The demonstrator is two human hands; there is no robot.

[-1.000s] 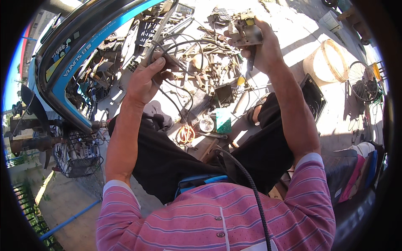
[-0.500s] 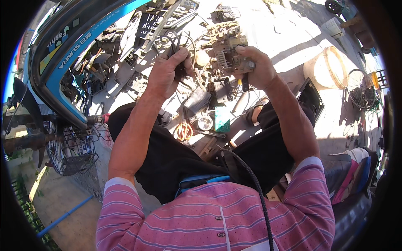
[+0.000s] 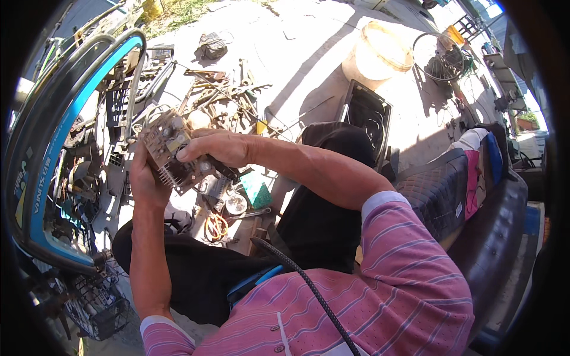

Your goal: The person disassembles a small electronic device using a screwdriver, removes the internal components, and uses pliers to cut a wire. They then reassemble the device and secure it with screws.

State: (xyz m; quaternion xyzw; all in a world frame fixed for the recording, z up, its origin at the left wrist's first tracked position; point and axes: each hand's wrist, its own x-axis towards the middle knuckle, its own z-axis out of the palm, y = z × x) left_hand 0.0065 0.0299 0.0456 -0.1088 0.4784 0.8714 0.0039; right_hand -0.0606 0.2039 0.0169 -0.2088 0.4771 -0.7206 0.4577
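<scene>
Head view: grips the board (image 3: 163, 139) with the right hand (image 3: 224, 147), pressing thumb to its face, hiding the other fingers beneath. Cups the left hand (image 3: 148, 183) at its left edge, fingers mostly hidden; cannot tell how far closed. Partly covers the scrap (image 3: 237, 107).

Site: open-air repair yard
Ground (image 3: 282, 44): sunlit, strewn with wrenches (image 3: 243, 71), green circuit board (image 3: 256, 190)
Far side: spoked wheel (image 3: 440, 57)
</scene>
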